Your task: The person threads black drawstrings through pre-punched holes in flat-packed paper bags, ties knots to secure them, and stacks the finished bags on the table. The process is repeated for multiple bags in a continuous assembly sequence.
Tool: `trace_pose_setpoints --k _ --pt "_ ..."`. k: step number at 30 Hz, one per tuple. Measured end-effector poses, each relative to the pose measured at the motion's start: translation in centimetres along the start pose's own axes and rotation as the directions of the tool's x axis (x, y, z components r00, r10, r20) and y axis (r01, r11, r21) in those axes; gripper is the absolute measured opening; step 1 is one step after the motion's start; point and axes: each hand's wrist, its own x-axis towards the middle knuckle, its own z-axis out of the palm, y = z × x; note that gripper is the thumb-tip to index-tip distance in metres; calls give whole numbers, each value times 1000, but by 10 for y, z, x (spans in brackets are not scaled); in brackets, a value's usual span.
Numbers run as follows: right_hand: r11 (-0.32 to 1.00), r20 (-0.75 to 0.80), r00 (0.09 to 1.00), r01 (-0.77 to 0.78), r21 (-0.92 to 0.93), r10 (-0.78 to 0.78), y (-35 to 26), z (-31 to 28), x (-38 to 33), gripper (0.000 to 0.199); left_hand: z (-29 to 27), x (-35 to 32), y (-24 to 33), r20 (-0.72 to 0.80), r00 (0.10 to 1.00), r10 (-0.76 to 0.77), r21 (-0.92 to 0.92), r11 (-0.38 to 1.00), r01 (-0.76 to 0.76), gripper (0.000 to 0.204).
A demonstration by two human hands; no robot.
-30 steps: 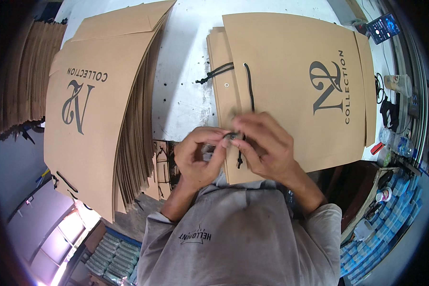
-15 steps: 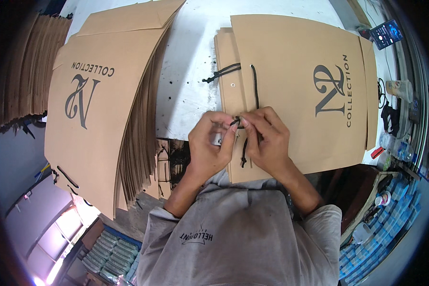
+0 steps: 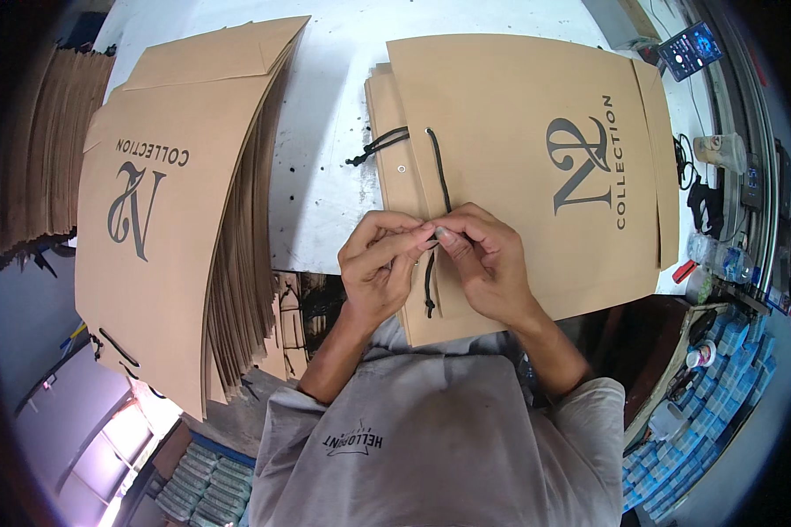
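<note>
A flat brown paper bag (image 3: 510,114) with dark print lies on top of several others in front of me. A black cord handle (image 3: 440,172) runs from an eyelet in its top edge down under my right hand (image 3: 490,263). My left hand (image 3: 376,263) meets it fingertip to fingertip over that edge. Both are closed in a pinch on the cord, whose piece between them is mostly hidden. Below the fingers hangs a knotted cord end (image 3: 429,285). Farther up, another knotted cord (image 3: 378,145) sticks out left, near a bare metal eyelet (image 3: 402,169).
At left stands a thick, leaning stack of brown bags (image 3: 176,97), with another stack (image 3: 44,149) beyond it. On the right are a phone (image 3: 691,53), a plastic cup (image 3: 721,152) and a red object (image 3: 685,271). Blue-and-white packs (image 3: 703,413) lie below right.
The whole view has shifted, so the bags appear farther left. My fingertips have drawn closer together, and the small cord loop that showed between them is now mostly covered.
</note>
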Motion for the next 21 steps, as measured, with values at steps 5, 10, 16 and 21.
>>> trace_pose_setpoints --k 5,10,16,21 --pt "914 126 977 208 -348 -174 -12 0 4 15 -12 -5 21 -14 981 -192 -90 978 190 6" --pt "699 261 909 417 -582 -324 1 8 8 18 -41 -16 62 45 998 37 -25 999 -36 8" --pt "732 52 941 295 -615 -336 -19 -59 1 51 -46 -5 26 -111 987 -113 371 917 147 48" --pt "459 -123 954 18 -888 -275 -12 -114 -30 70 -25 14 8 -107 944 -312 222 918 328 31"
